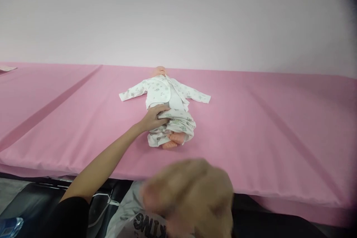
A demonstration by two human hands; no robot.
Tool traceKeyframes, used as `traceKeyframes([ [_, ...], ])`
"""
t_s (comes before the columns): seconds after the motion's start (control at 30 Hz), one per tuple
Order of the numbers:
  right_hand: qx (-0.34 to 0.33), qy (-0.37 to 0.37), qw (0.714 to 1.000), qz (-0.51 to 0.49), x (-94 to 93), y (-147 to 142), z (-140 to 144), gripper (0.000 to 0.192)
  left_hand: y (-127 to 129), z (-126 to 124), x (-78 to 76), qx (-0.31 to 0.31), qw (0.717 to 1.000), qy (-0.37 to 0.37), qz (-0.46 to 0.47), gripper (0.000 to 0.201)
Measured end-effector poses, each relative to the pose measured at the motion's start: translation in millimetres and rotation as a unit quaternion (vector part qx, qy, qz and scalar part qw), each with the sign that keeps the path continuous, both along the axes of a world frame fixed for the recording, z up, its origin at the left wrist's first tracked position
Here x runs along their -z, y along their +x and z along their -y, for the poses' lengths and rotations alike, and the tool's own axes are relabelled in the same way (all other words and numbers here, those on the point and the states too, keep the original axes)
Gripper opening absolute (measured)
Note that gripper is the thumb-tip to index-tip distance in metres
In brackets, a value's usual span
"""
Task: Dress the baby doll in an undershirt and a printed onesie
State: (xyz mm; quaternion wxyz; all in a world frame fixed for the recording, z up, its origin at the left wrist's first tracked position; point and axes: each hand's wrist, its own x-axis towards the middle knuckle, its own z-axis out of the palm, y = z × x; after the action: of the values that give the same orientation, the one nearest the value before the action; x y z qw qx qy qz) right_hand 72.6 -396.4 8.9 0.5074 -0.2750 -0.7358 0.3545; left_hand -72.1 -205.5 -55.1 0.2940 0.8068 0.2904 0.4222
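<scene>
A baby doll (160, 70) lies on its back on the pink-covered table, feet toward me. It wears a white printed long-sleeved top (158, 91), both sleeves spread out sideways. White printed baby trousers (182, 119) are bunched about its legs, and its bare feet (177, 138) show at the near end. My left hand (156, 117) grips the trousers near the waist, with the fingers over the cloth. Close to the camera, my right hand (192, 193) is raised over my lap, apart from the doll. It is smeared by motion, so its fingers cannot be made out.
The pink cloth (251, 137) covers the table, with fold lines running across it. A white wall (178, 22) stands behind. A pale item (7, 68) lies at the far left edge. Below left are a black chair (30, 200) and a plastic bottle (12, 227).
</scene>
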Motion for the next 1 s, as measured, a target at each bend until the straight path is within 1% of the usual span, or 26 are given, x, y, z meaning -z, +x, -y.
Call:
traceKeyframes([
  [0.03, -0.007, 0.005, 0.999, -0.032, -5.0, 1, -14, 0.03, 0, 0, -1.5, 0.017, 1.0, -0.013, 0.016, 0.031],
  [0.07, -0.011, -0.006, 0.997, -0.072, -10.1, 5, -28, 0.023, 0, 0, -2.9, 0.03, 0.998, -0.035, 0.043, 0.031],
  [0.1, 0.017, -0.023, 0.994, -0.102, -14.6, 9, -44, 0.015, -1, -2, -4.0, 0.03, 0.995, -0.059, 0.077, 0.03],
  [0.13, 0.057, -0.035, 0.991, -0.115, -17.8, 15, -61, 0.01, -1, -3, -4.6, 0.011, 0.991, -0.075, 0.114, 0.03],
  [0.17, 0.093, -0.042, 0.988, -0.117, -19.5, 21, -80, 0.007, -3, -6, -4.5, -0.025, 0.986, -0.076, 0.144, 0.03],
  [0.2, 0.125, -0.048, 0.986, -0.103, -19.2, 28, -100, 0.009, -4, -9, -3.9, -0.073, 0.984, -0.058, 0.155, 0.03],
  [0.23, 0.15, -0.06, 0.984, -0.071, -17.0, 34, -122, 0.014, -7, -12, -2.6, -0.123, 0.982, -0.026, 0.14, 0.029],
  [0.27, 0.18, -0.077, 0.98, -0.037, -13.2, 40, -144, 0.02, -9, -15, -0.9, -0.168, 0.98, 0.013, 0.101, 0.026],
  [0.3, 0.227, -0.085, 0.97, -0.004, -8.2, 45, -166, 0.023, -13, -18, 1.2, -0.2, 0.977, 0.053, 0.047, 0.023],
  [0.33, 0.284, -0.079, 0.955, 0.035, -2.5, 49, -188, 0.023, -16, -21, 3.5, -0.218, 0.972, 0.088, -0.011, 0.02],
  [0.37, 0.335, -0.062, 0.935, 0.096, 3.2, 51, -209, 0.021, -19, -24, 5.9, -0.223, 0.966, 0.116, -0.062, 0.02],
  [0.4, 0.371, -0.052, 0.913, 0.162, 8.5, 52, -228, 0.021, -21, -26, 8.0, -0.22, 0.961, 0.138, -0.099, 0.021],
  [0.47, 0.393, -0.059, 0.879, 0.262, 16.9, 50, -258, 0.021, -24, -30, 10.3, -0.204, 0.954, 0.175, -0.137, 0.024],
  [0.5, 0.393, -0.066, 0.869, 0.295, 19.9, 47, -269, 0.023, -23, -32, 9.9, -0.193, 0.951, 0.191, -0.15, 0.026],
  [0.57, 0.385, -0.076, 0.857, 0.334, 24.0, 39, -283, 0.029, -18, -37, 4.5, -0.178, 0.944, 0.204, -0.187, 0.026],
  [0.63, 0.383, -0.067, 0.846, 0.365, 26.6, 30, -289, 0.027, -8, -42, -7.2, -0.192, 0.932, 0.189, -0.243, 0.023],
  [0.67, 0.386, -0.059, 0.84, 0.378, 27.5, 27, -290, 0.025, -2, -45, -14.5, -0.208, 0.921, 0.178, -0.278, 0.027],
  [0.73, 0.393, -0.038, 0.828, 0.398, 28.1, 24, -290, 0.025, 11, -48, -29.2, -0.246, 0.886, 0.165, -0.357, 0.037],
  [0.77, 0.397, -0.032, 0.826, 0.399, 27.6, 24, -290, 0.025, 17, -49, -35.4, -0.257, 0.865, 0.166, -0.397, 0.034],
  [0.83, 0.394, -0.059, 0.84, 0.368, 24.6, 29, -291, 0.023, 28, -51, -43.5, -0.264, 0.834, 0.174, -0.453, 0.027],
  [0.87, 0.387, -0.084, 0.851, 0.344, 22.4, 34, -293, 0.021, 31, -52, -45.5, -0.263, 0.826, 0.178, -0.465, 0.028],
  [0.9, 0.377, -0.113, 0.862, 0.32, 19.9, 39, -294, 0.02, 32, -52, -46.7, -0.263, 0.826, 0.178, -0.465, 0.032],
  [0.93, 0.364, -0.141, 0.87, 0.3, 17.3, 46, -295, 0.019, 32, -53, -47.3, -0.262, 0.835, 0.173, -0.451, 0.037],
  [0.97, 0.353, -0.162, 0.876, 0.286, 15.0, 53, -296, 0.019, 29, -55, -47.9, -0.261, 0.853, 0.16, -0.423, 0.042],
  [1.0, 0.344, -0.175, 0.878, 0.281, 13.1, 60, -297, 0.019, 25, -58, -48.7, -0.259, 0.878, 0.139, -0.379, 0.047],
])
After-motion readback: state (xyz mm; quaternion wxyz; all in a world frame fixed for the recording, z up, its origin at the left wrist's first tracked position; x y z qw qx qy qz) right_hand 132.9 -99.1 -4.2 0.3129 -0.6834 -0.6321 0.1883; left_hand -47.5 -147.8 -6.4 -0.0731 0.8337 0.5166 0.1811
